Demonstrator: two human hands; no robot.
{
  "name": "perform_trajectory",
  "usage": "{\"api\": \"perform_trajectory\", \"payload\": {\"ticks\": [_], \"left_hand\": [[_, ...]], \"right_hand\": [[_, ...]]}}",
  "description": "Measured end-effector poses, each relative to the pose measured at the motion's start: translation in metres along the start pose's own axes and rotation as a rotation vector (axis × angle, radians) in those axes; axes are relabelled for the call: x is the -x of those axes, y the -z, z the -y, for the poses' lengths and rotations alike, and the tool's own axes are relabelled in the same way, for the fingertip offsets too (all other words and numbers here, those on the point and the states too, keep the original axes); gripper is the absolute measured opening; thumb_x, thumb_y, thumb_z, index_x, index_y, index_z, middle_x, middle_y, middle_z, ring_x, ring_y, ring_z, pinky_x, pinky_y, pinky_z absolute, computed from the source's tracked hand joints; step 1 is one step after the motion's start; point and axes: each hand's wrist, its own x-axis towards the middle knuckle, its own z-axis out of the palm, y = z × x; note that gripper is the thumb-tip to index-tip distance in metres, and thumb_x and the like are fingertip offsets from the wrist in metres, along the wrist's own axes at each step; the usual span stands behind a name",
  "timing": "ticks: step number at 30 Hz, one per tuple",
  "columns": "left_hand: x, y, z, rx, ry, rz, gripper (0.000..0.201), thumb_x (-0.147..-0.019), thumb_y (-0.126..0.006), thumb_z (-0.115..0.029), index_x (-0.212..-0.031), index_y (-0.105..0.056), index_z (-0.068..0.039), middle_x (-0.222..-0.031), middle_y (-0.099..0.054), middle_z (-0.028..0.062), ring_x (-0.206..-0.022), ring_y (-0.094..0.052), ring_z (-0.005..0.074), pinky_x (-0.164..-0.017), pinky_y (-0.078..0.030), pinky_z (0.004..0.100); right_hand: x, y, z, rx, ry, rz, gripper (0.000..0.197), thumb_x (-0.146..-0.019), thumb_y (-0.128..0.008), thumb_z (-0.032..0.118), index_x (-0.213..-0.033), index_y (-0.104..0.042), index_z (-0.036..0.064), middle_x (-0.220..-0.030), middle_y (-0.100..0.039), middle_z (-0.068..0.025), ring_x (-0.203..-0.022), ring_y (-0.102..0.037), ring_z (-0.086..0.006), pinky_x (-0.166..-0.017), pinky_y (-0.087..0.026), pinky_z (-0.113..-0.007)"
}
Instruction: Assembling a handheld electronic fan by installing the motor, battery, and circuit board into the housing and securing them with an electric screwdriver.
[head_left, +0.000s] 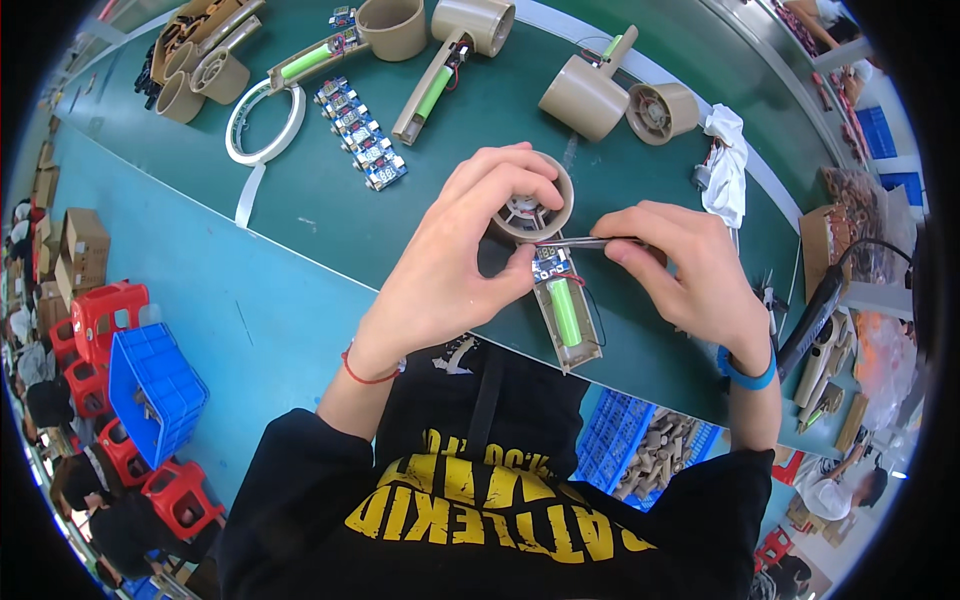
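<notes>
The left hand (445,245) grips the beige housing (567,192) from the left, fingers (510,180) over its round rim; the right hand (690,260) pinches tweezers (580,242) at the rim's near side. Nearer, a green battery (565,312) lies in the handle (580,356).

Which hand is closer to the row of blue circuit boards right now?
Left. The left hand is right of and below the row of blue circuit boards, gripping the round tan housing; the right hand is farther right, holding a thin metal tool.
</notes>
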Motion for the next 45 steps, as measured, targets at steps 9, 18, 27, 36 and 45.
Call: {"api": "perform_trajectory", "payload": {"ticks": [9,18,27,36,45], "left_hand": [[-0.001,0.001,0.001,-0.015,-0.017,-0.002,0.04,-0.072,-0.064,0.011,-0.109,-0.061,-0.005,-0.124,-0.059,0.0095,-0.132,-0.051,0.034,-0.108,-0.041,0.0413],[-0.001,0.002,0.002,-0.023,-0.024,0.006,0.04,-0.072,-0.062,0.011,-0.109,-0.061,-0.005,-0.124,-0.059,0.0092,-0.133,-0.05,0.0337,-0.109,-0.04,0.0412],[-0.002,0.007,0.001,0.012,-0.017,0.091,0.049,-0.069,-0.058,0.012,-0.115,-0.06,-0.006,-0.129,-0.056,0.0103,-0.137,-0.046,0.0346,-0.112,-0.037,0.043],[-0.005,0.003,0.004,0.008,-0.021,0.08,0.046,-0.069,-0.059,0.011,-0.113,-0.061,-0.005,-0.128,-0.056,0.0107,-0.135,-0.048,0.0331,-0.112,-0.038,0.0416],[-0.006,0.003,0.009,-0.014,-0.072,0.015,0.042,-0.072,-0.061,0.011,-0.112,-0.063,-0.004,-0.121,-0.06,0.0116,-0.123,-0.057,0.0285,-0.104,-0.043,0.0349]], "right_hand": [[-0.005,0.003,-0.004,-0.025,0.012,0.035,0.013,-0.09,-0.067,0.003,-0.103,-0.069,0.0033,-0.084,-0.065,-0.0117,-0.069,-0.062,-0.0267,-0.063,-0.048,-0.034],[-0.014,0.005,-0.004,-0.058,0.034,0.059,0.01,-0.09,-0.066,0.004,-0.099,-0.069,0.0022,-0.081,-0.066,-0.013,-0.066,-0.062,-0.0281,-0.059,-0.047,-0.036],[-0.039,0.019,-0.003,-0.022,-0.002,0.232,0.007,-0.091,-0.066,0.011,-0.091,-0.068,0.0049,-0.067,-0.061,-0.0123,-0.058,-0.057,-0.0291,-0.055,-0.043,-0.035],[-0.036,0.021,0.014,0.171,-0.046,0.208,0.007,-0.09,-0.067,0.014,-0.088,-0.069,0.0075,-0.067,-0.062,-0.0135,-0.064,-0.061,-0.0335,-0.059,-0.045,-0.04],[-0.01,0.014,-0.012,-0.04,0.117,0.075,0.013,-0.097,-0.064,0.013,-0.099,-0.069,0.0009,-0.076,-0.063,-0.0101,-0.061,-0.057,-0.02,-0.057,-0.044,-0.03]]}}
